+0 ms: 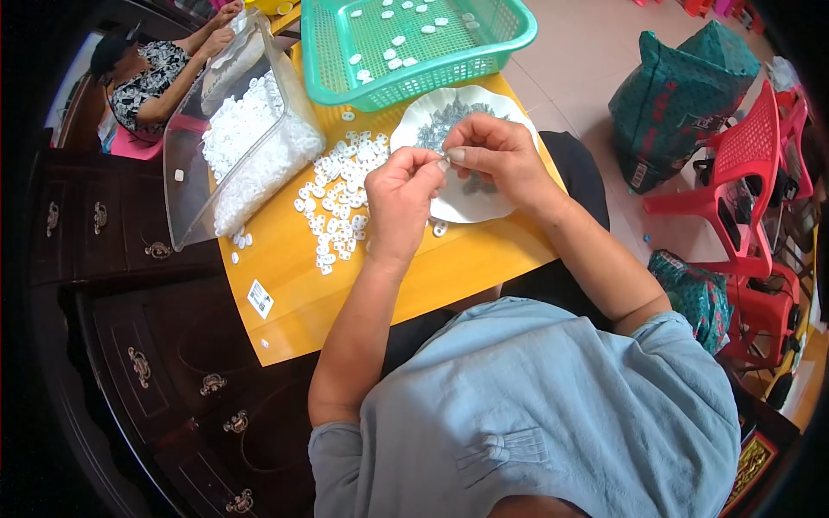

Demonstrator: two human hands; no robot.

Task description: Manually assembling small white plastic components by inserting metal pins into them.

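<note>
Meeting over the left side of the white plate, the left hand and right hand in the head view are closed at the fingertips, apparently on one small piece, too covered for its kind to be told. Thumbs and forefingers draw close together, probably because so tiny a thing needs control from both sides. Grey pieces lie heaped in the plate, and loose white pieces spread left of it on the counter, seemingly to keep both within short reach. A clear bin, farther left, holds the bulky white heap; the far green basket carries some thinly scattered ones, perhaps kept apart deliberately.
</note>
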